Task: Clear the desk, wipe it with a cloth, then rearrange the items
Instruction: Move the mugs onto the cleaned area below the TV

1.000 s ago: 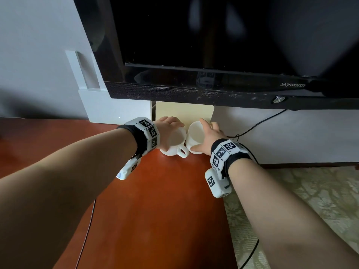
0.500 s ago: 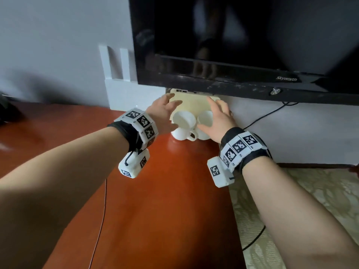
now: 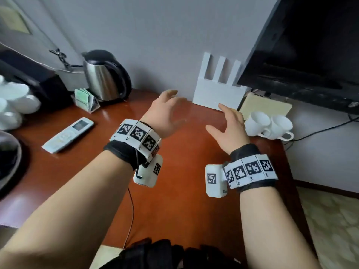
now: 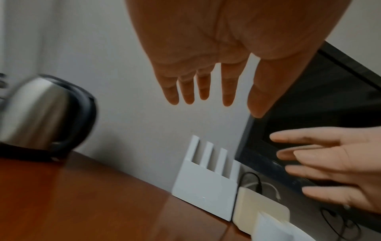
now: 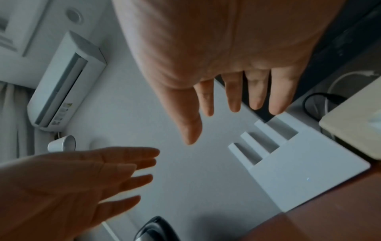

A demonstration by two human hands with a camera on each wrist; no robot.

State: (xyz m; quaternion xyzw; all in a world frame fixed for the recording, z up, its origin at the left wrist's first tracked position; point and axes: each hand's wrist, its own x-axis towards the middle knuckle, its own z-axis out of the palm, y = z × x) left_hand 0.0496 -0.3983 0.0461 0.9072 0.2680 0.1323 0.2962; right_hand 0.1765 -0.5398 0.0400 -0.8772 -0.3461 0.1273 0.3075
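Observation:
Two white cups (image 3: 269, 125) lie side by side at the desk's (image 3: 174, 181) back right corner, in front of a cream box (image 3: 266, 106). My left hand (image 3: 165, 111) hovers open above the middle of the desk, fingers spread, holding nothing. My right hand (image 3: 228, 124) is also open and empty, just left of the cups and apart from them. The left wrist view shows the left hand's straight fingers (image 4: 198, 88) and my right hand (image 4: 329, 163) beside it. In the right wrist view the right hand (image 5: 237, 91) is spread and the left hand (image 5: 92, 176) is below it.
A white router (image 3: 217, 90) stands against the wall, beside the black TV (image 3: 310, 45). At the back left are a steel kettle (image 3: 104, 76) and a tea-bag holder (image 3: 85, 100). A remote (image 3: 68, 134) lies on the left. More white cups (image 3: 17, 101) sit at the far left edge.
Both hands have let go of the two cups and drawn back leftward, fingers now spread. The view has swung left, bringing the kettle and remote into sight.

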